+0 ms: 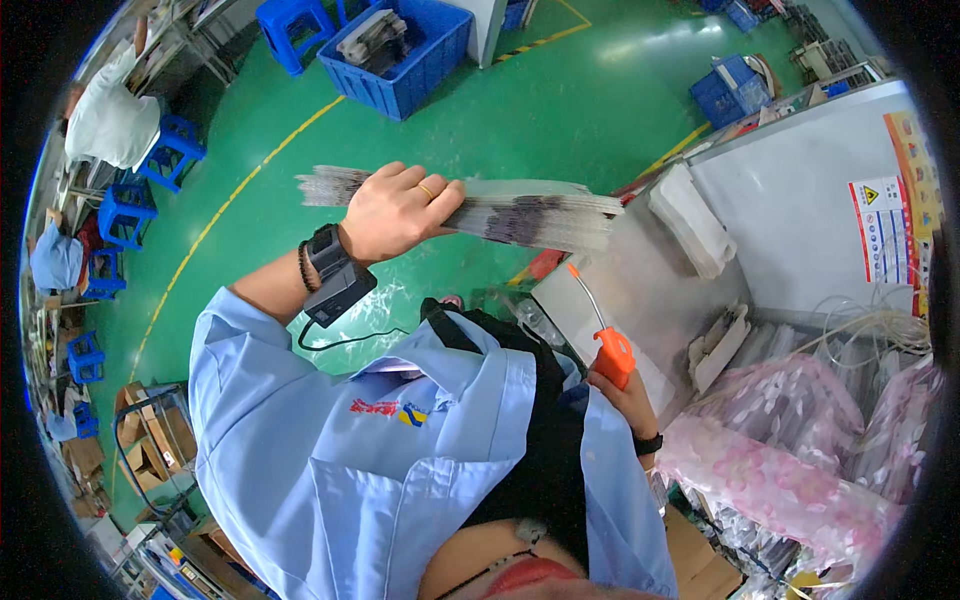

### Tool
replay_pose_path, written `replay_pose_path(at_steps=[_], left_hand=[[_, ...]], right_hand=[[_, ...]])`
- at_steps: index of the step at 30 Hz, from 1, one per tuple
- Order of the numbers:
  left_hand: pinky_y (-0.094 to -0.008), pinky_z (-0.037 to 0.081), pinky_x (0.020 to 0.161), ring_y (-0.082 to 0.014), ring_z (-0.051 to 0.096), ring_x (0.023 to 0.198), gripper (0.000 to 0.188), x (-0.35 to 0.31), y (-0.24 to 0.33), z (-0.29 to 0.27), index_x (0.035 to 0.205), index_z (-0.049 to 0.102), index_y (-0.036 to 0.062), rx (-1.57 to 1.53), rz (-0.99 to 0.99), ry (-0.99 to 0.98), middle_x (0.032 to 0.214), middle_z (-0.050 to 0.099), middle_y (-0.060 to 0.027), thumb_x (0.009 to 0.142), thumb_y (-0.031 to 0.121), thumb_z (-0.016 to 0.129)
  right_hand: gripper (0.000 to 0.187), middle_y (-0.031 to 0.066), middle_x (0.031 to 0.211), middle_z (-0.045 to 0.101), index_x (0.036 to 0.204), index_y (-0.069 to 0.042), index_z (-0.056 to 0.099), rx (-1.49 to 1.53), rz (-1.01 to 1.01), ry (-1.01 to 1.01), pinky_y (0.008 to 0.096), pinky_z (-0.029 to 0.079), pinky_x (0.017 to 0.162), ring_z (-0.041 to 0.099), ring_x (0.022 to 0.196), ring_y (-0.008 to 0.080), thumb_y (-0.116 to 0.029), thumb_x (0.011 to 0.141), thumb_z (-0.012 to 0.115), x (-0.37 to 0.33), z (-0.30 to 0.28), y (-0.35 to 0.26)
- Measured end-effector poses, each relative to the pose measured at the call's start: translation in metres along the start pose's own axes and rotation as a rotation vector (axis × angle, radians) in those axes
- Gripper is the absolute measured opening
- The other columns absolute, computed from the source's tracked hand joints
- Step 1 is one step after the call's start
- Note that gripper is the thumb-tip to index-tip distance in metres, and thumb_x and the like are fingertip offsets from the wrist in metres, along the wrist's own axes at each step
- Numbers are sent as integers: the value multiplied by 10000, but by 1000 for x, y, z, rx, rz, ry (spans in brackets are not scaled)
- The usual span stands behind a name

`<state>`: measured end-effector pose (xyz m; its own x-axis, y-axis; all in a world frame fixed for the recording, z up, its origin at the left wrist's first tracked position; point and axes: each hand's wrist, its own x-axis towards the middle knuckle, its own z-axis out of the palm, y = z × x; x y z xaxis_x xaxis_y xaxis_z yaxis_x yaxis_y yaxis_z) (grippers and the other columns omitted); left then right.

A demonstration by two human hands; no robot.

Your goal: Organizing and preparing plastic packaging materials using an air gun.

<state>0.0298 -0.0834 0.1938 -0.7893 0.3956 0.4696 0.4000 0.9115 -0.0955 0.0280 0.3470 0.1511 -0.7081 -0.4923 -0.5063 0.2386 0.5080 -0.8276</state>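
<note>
My left hand (400, 212), a ring on one finger, is closed around a bundle of thin, flat, translucent strips or folded sheets (540, 212) with dark grey patches. The bundle lies sideways in the air, sticking out on both sides of the fist. Lower and to the right, my right hand (627, 398) grips an orange long-necked lighter (615, 357). Its thin metal neck points up and left, below the right end of the bundle and apart from it. No flame shows at the tip. Part of the right hand's fingers is hidden behind the lighter.
At right stands a metal-topped bench (625, 290) with a white stack (692, 220) on it. Clear wrapped pieces and pink flowered plastic (780, 480) pile up nearby. A blue crate (400, 60) and blue stools (172, 152) stand on the green floor. A co-worker in white (112, 110) is far left.
</note>
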Motion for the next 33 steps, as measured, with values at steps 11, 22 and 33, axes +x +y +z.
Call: replay_pose_path(at_steps=[11, 22, 33], left_hand=[[-347, 465, 612, -227, 593, 687, 480, 3, -5, 8, 1013, 582, 72, -78, -41, -55, 759, 592, -35, 686, 385, 744], [-370, 471, 889, -229, 581, 1044, 676, -167, 49, 185, 1304, 490, 36, -1609, -1141, -806, 1192, 601, -116, 961, 582, 284], [-427, 351, 1073, -305, 453, 1258, 818, -81, 66, 190, 1428, 319, 50, -2267, -1102, -672, 1392, 440, -155, 921, 659, 120]], right_hand=[[279, 32, 832, 597, 998, -6, 589, -18, 3, 21, 290, 457, 718, 552, 771, 129, -226, 852, 678, 3, 12, -15], [260, 23, 764, 582, 995, -13, 598, -521, 167, -318, 291, 453, 697, 538, 728, 122, -199, 833, 680, 17, 11, -23], [312, 51, 631, 610, 840, -23, 630, -204, 123, -311, 301, 467, 574, 579, 563, 156, -334, 848, 652, 10, -31, -24]])
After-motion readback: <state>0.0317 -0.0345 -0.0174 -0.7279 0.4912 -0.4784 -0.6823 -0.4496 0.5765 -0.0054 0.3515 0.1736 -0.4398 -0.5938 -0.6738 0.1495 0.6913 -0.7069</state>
